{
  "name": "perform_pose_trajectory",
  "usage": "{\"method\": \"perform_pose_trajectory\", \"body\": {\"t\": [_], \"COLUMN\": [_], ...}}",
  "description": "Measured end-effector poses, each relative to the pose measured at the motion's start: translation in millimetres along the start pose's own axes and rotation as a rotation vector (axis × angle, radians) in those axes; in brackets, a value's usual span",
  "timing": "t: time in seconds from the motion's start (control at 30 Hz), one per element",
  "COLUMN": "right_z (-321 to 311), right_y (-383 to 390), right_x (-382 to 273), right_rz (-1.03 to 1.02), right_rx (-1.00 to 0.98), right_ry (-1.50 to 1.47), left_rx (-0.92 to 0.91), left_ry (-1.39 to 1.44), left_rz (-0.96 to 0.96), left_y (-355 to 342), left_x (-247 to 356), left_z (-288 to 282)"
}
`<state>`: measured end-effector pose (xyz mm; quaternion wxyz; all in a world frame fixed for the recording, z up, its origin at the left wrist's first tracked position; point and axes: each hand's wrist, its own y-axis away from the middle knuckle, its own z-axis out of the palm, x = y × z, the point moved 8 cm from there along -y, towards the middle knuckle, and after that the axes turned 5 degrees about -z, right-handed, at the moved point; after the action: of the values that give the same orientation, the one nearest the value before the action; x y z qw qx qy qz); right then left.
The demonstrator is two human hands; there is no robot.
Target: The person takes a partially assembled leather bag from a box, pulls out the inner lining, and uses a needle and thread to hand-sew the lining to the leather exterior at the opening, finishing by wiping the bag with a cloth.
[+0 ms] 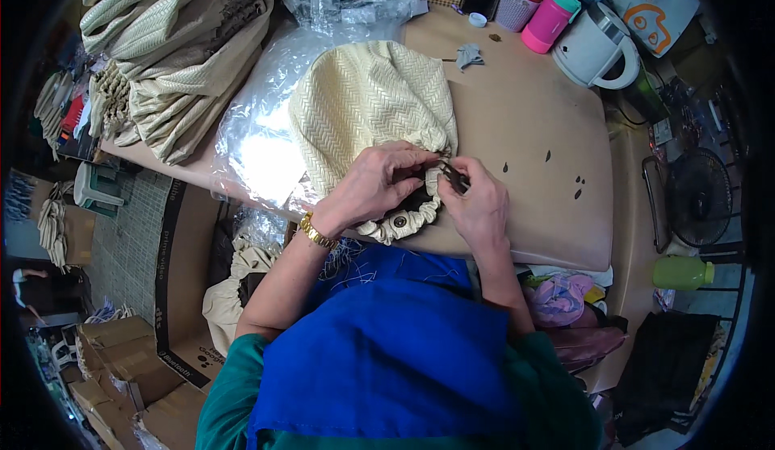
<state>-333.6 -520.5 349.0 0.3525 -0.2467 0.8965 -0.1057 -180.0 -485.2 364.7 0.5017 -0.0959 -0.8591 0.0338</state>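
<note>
A cream bag (371, 87) with a herringbone weave lies on the table in front of me. Its gathered opening faces me, showing a dark lining and a round snap button on the ruffled rim. My left hand (378, 185), with a gold watch (317, 230) at the wrist, pinches the far side of that rim. Close beside it, my right hand (478, 204) is closed around a small dark tool (454, 177) that looks like thread snips. The tool's tip meets the rim near my left fingertips; the fingers partly cover it.
Cream bags (186, 54) are piled at the far left, beside clear plastic sheeting (258, 119). A pink bottle (546, 22), a white kettle (593, 46) and a lilac cup (515, 10) stand at the back right. A black fan (698, 196) is farther right; cardboard boxes (121, 345) sit lower left.
</note>
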Motion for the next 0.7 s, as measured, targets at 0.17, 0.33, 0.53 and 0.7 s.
{"method": "perform_pose_trajectory", "body": {"t": [0.17,0.33,0.53,0.7], "right_z": [17.8,38.5,49.8,51.7], "right_y": [-6.2,4.4,9.7,13.1], "right_x": [32.2,46.9,53.8,57.1], "right_rz": [0.041,0.334,0.435,0.404], "right_rx": [-0.039,-0.108,-0.108,-0.222], "right_ry": [-0.516,-1.18,-1.363,-1.317], "left_rx": [0.007,-0.009,0.174,0.33], "left_ry": [0.144,0.283,0.132,-0.094], "left_rz": [-0.055,-0.106,-0.082,0.066], "left_y": [1.8,0.5,-2.3,1.5], "left_x": [-7.3,-23.2,-24.9,-6.1], "left_z": [-2.7,3.1,14.0,13.8]}}
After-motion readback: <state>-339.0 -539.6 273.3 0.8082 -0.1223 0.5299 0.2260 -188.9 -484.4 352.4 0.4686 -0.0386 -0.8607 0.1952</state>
